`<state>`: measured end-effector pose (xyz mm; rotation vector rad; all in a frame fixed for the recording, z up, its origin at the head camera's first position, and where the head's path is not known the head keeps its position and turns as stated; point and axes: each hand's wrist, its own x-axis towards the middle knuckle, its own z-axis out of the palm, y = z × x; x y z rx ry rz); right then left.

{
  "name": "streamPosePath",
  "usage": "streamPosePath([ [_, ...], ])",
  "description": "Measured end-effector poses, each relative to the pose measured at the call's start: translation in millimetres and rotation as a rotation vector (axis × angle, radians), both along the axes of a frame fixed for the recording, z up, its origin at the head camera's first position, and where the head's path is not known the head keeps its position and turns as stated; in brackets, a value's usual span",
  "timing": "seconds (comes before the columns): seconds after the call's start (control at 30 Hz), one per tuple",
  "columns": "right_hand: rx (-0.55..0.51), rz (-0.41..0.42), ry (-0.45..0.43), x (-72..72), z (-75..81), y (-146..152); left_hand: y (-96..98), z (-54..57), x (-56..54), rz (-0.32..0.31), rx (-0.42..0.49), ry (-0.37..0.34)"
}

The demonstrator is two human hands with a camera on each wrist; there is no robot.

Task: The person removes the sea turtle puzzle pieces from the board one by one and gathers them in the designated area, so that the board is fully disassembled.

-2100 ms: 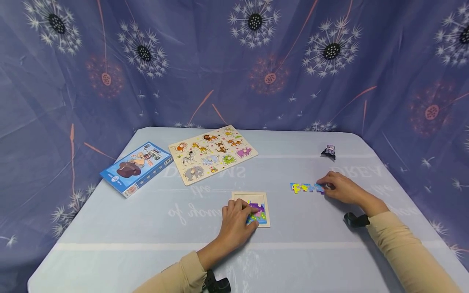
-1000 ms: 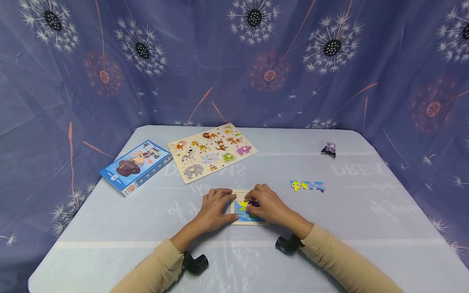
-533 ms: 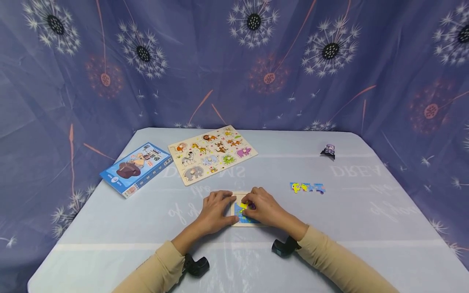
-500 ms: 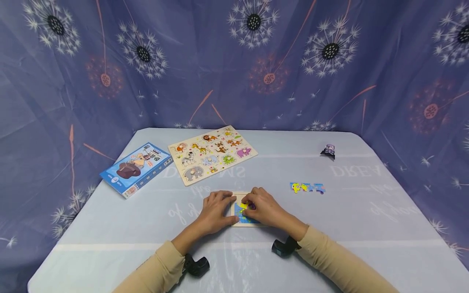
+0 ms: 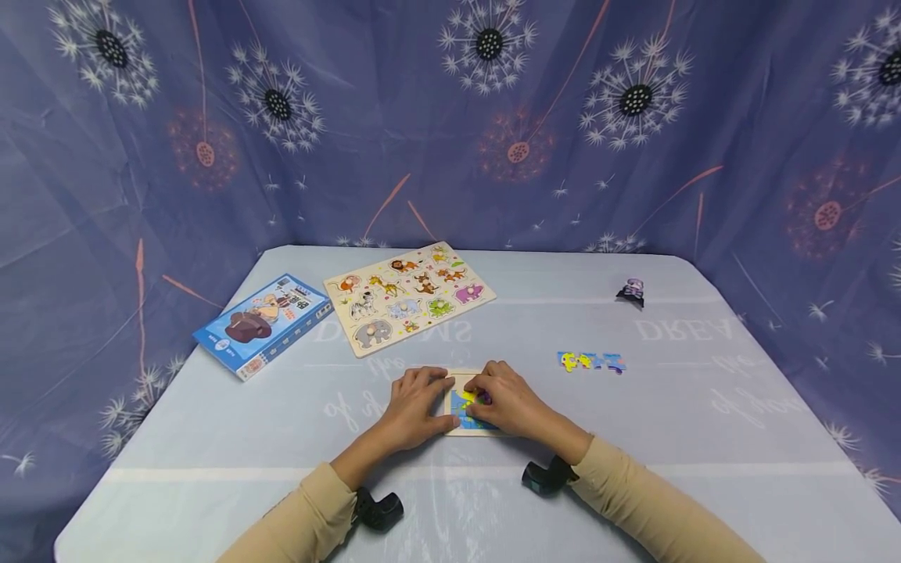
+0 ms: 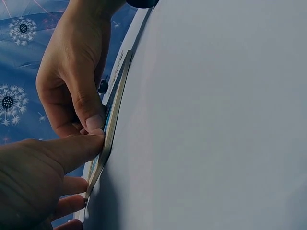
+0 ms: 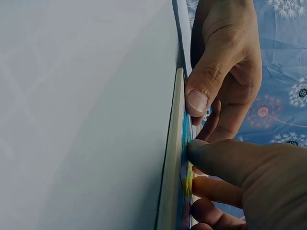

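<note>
A small wooden jigsaw tray [image 5: 468,434] with blue and yellow puzzle pieces fitted in it lies at the middle front of the table. My left hand [image 5: 415,403] touches its left border, thumb at the near corner and forefinger at the far one. Over the picture, my right hand [image 5: 512,400] pinches a puzzle piece [image 5: 484,397], of which a bit of purple shows between thumb and forefinger. The rest is hidden by the fingers. In the right wrist view, the right thumb [image 7: 211,155] lies on the picture beside the tray's pale edge [image 7: 172,143].
A short row of loose puzzle pieces [image 5: 591,360] lies to the right. Behind are an animal peg board [image 5: 408,295] and a blue box [image 5: 260,322]. A small dark purple object [image 5: 632,292] sits at the back right, before the dandelion-print curtain [image 5: 394,117].
My right hand has come left from the loose row to the tray with a piece. My left hand has shifted from on top of the picture to the tray's left border.
</note>
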<state>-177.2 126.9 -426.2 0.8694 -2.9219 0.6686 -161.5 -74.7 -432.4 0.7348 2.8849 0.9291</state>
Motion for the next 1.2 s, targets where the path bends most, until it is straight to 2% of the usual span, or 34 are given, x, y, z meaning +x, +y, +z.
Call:
streamPosePath([
  [0.47,-0.021,-0.011,-0.005,-2.3,1.0,-0.7,0.6,0.7,-2.1,0.007,-0.002,-0.002],
  [0.97,-0.048,0.016,0.062,-3.1,-1.9,-2.4,0.5,-2.1,-1.2,0.011,0.001,0.005],
  [1.2,-0.039,0.005,0.040,-3.1,-1.2,-3.7,0.3,-1.3,-0.6,0.009,0.005,0.003],
])
